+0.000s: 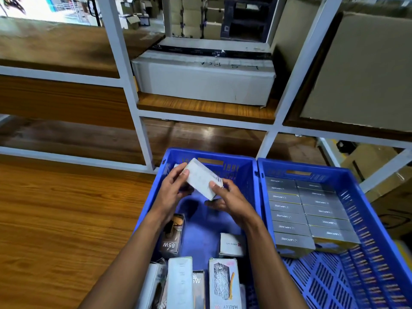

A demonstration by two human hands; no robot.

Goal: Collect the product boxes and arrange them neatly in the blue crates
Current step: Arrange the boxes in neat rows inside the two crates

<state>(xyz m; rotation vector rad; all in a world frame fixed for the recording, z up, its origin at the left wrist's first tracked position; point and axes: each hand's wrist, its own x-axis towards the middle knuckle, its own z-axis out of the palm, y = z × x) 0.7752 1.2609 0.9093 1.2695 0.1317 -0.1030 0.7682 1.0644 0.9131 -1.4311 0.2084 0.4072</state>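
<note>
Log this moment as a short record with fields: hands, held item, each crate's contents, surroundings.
hands: left hand and right hand together grip one box
held item: small white rectangular product box, tilted, above the left crate
left crate: blue plastic crate, mixed boxes at the near end, far floor bare
right crate: second blue plastic crate, grey boxes in two neat rows
surroundings: white metal shelving with a large white carton
</note>
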